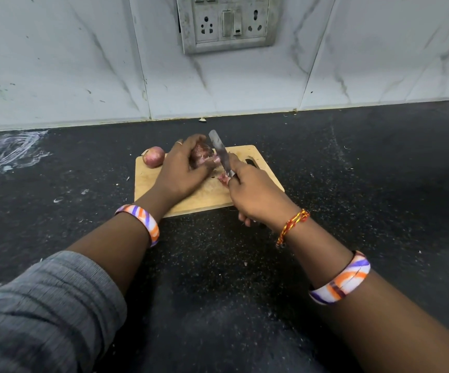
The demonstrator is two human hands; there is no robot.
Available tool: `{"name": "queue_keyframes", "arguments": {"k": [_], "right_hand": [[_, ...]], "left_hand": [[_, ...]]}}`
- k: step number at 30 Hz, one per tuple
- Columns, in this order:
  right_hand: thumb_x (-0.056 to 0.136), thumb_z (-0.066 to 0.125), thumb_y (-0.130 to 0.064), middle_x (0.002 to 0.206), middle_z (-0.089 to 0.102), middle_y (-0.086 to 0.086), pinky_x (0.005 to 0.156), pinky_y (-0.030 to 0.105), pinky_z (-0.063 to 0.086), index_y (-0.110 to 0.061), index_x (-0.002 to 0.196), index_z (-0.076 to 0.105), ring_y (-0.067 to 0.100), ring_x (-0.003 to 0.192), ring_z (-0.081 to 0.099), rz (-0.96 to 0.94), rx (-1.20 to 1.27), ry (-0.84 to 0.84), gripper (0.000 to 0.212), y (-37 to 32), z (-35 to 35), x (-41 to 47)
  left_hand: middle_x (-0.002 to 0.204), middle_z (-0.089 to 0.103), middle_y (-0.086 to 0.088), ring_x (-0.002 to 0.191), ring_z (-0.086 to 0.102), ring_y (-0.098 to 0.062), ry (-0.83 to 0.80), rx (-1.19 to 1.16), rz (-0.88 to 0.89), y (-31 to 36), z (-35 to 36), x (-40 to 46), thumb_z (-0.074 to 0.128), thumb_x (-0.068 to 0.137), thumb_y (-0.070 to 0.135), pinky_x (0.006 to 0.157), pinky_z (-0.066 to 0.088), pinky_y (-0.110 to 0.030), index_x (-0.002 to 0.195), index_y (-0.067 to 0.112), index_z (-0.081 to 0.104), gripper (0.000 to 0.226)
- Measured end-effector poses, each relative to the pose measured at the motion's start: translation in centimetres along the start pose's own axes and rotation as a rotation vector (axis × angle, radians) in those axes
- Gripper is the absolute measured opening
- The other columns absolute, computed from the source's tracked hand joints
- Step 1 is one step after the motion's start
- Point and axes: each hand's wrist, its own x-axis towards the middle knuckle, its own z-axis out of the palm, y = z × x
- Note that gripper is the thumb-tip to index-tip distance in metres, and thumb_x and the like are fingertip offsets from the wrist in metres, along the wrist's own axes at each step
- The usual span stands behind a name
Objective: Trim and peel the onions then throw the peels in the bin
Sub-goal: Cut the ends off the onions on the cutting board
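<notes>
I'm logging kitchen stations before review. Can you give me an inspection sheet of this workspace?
Surface: dark speckled counter, white smears at left.
Job's things: onion in left hand over cutting board; second onion at the board's far left corner; knife.
Clutter: peel scraps on board.
Grippers: left hand grips onion; right hand grips knife.
Cables: nothing seen.
Surroundings: tiled wall, socket panel. Bin: nothing seen.

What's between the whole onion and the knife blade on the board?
In the head view, the left hand gripping the second onion lies between the whole onion and the knife.
</notes>
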Motion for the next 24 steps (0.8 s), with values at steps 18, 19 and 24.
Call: {"name": "queue_keyframes", "arguments": {"k": [18, 19, 24], "right_hand": [[0.093, 0.034, -0.007, 0.106, 0.062, 0.022, 0.078, 0.049, 0.054, -0.017, 0.149, 0.008, 0.038, 0.090, 0.064, -0.004, -0.092, 0.030, 0.063, -1.2, 1.9, 0.7], [0.092, 0.035, -0.007, 0.106, 0.062, 0.022, 0.078, 0.048, 0.054, -0.016, 0.149, 0.008, 0.039, 0.091, 0.063, -0.003, -0.126, 0.018, 0.063, -1.2, 1.8, 0.3], [0.089, 0.041, -0.004, 0.118, 0.056, 0.018, 0.080, 0.041, 0.047, -0.009, 0.148, 0.008, 0.035, 0.103, 0.058, 0.011, -0.280, 0.031, 0.068, -1.6, 2.6, 1.2]], "left_hand": [[0.120, 0.058, -0.017, 0.111, 0.054, -0.028, 0.103, 0.066, -0.065, 0.0, 0.0, 0.4, 0.051, 0.092, 0.021, 0.090, 0.038, -0.027, 0.126, 0.005, 0.045, 0.039], [0.121, 0.058, -0.017, 0.111, 0.054, -0.029, 0.101, 0.066, -0.070, 0.0, 0.0, 0.4, 0.050, 0.092, 0.022, 0.091, 0.039, -0.028, 0.127, 0.006, 0.045, 0.039], [0.123, 0.057, -0.018, 0.114, 0.052, -0.030, 0.081, 0.082, -0.081, -0.1, 0.0, 0.4, 0.048, 0.093, 0.022, 0.097, 0.040, -0.034, 0.129, 0.007, 0.043, 0.040]]}}
